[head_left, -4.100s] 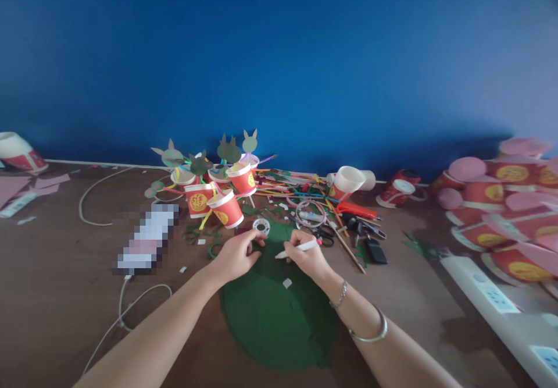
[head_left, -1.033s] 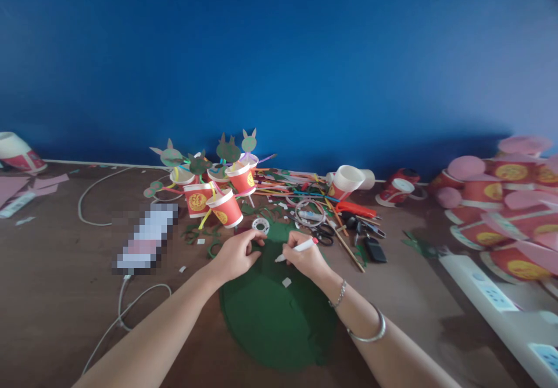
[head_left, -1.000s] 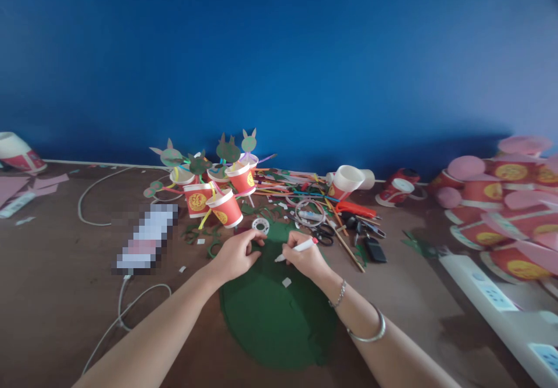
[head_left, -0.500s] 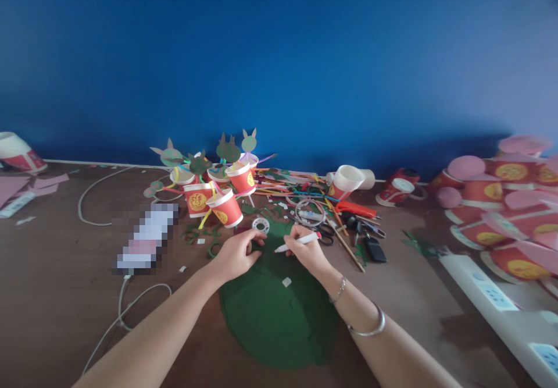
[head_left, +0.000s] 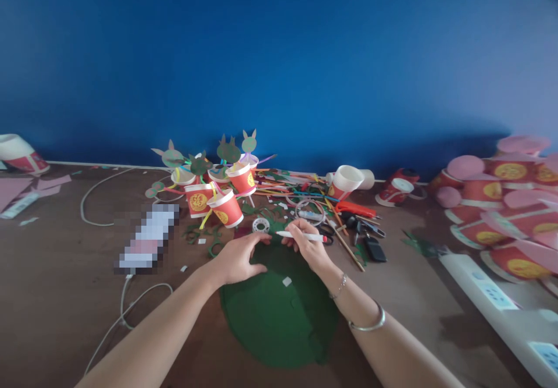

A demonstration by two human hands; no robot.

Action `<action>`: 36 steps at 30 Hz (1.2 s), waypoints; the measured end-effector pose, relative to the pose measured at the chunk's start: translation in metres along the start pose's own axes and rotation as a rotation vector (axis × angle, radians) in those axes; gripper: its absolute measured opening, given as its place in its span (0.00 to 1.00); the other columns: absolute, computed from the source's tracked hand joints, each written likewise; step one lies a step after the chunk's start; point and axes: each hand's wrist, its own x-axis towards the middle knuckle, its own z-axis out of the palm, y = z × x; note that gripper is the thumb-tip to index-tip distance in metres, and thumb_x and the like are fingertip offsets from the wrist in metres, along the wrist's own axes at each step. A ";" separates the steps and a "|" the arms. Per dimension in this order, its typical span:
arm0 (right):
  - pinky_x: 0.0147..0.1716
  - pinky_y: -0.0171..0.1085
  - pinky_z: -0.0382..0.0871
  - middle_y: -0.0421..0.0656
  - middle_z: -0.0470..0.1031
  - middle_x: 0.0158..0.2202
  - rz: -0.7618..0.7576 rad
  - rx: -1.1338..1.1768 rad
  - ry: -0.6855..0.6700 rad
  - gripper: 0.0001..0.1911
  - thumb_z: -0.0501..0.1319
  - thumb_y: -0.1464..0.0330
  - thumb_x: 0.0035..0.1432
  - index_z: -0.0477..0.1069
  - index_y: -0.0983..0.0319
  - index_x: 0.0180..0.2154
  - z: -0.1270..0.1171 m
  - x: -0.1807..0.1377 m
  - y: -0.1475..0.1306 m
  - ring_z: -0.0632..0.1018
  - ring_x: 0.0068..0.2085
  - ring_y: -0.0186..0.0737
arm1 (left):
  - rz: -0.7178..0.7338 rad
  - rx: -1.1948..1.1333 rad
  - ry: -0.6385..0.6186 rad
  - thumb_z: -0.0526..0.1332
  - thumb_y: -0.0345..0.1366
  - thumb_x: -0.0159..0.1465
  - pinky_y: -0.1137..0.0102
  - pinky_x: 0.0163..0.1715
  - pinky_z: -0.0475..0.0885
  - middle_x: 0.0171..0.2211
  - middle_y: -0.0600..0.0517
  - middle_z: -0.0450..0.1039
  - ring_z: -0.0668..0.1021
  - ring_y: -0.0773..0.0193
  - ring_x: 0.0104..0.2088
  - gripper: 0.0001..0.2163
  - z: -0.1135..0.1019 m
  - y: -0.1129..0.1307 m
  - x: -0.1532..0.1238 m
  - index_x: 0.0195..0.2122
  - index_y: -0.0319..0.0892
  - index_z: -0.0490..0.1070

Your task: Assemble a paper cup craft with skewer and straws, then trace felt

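Observation:
A round dark green felt sheet (head_left: pixel 274 318) lies on the brown table in front of me. My left hand (head_left: pixel 238 257) rests on its far left edge, fingers spread and pressing the felt flat. My right hand (head_left: pixel 307 245) is closed round a white pen with a red end (head_left: pixel 303 236), held nearly level over the felt's far edge, tip pointing left. A small white scrap (head_left: pixel 286 281) sits on the felt between my arms. A white tape roll (head_left: pixel 260 225) lies just beyond my left fingertips.
Red paper cups with green cut-out figures and coloured straws (head_left: pixel 218 193) stand behind the felt. Scissors, keys and sticks (head_left: pixel 349 228) clutter the right. A white power strip (head_left: pixel 501 303) runs along the right edge, beside more red cups with pink lids (head_left: pixel 501 202). A white cable (head_left: pixel 131 306) loops at left.
My right hand has lifted and moved farther away, tilting the pen from slanted to nearly level. My left hand's fingers have spread out flat on the felt.

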 end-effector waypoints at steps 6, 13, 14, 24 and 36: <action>0.18 0.30 0.57 0.36 0.67 0.15 0.062 -0.138 -0.056 0.12 0.60 0.64 0.49 0.59 0.59 0.20 0.003 -0.015 -0.007 0.67 0.18 0.31 | 0.039 0.035 0.000 0.67 0.38 0.51 0.62 0.46 0.68 0.52 0.49 0.70 0.74 0.54 0.45 0.30 -0.001 0.001 0.000 0.55 0.48 0.60; 0.19 0.29 0.56 0.34 0.63 0.14 -0.008 -0.281 -0.099 0.14 0.59 0.65 0.50 0.56 0.59 0.18 0.009 -0.019 -0.006 0.65 0.18 0.30 | 0.049 0.037 0.025 0.65 0.34 0.53 0.62 0.47 0.68 0.49 0.48 0.71 0.74 0.55 0.46 0.26 0.000 -0.001 -0.001 0.53 0.47 0.62; 0.19 0.29 0.57 0.34 0.63 0.14 -0.008 -0.295 -0.098 0.14 0.59 0.65 0.50 0.56 0.59 0.19 0.010 -0.018 -0.006 0.65 0.18 0.30 | 0.046 0.034 0.027 0.65 0.34 0.53 0.63 0.46 0.68 0.49 0.49 0.71 0.74 0.55 0.45 0.26 0.001 -0.001 -0.001 0.54 0.47 0.62; 0.20 0.29 0.57 0.34 0.66 0.15 -0.050 -0.380 -0.093 0.14 0.59 0.67 0.49 0.56 0.59 0.18 0.010 -0.018 0.004 0.66 0.19 0.30 | 0.016 0.022 0.029 0.63 0.34 0.53 0.68 0.37 0.69 0.41 0.51 0.72 0.74 0.63 0.32 0.25 0.000 0.000 -0.001 0.53 0.47 0.63; 0.19 0.29 0.55 0.34 0.65 0.15 -0.060 -0.412 -0.097 0.15 0.59 0.67 0.49 0.56 0.59 0.18 0.011 -0.018 0.004 0.66 0.19 0.30 | 0.028 0.012 0.027 0.62 0.33 0.54 0.69 0.36 0.68 0.41 0.51 0.73 0.72 0.63 0.32 0.24 0.000 -0.001 -0.001 0.53 0.47 0.63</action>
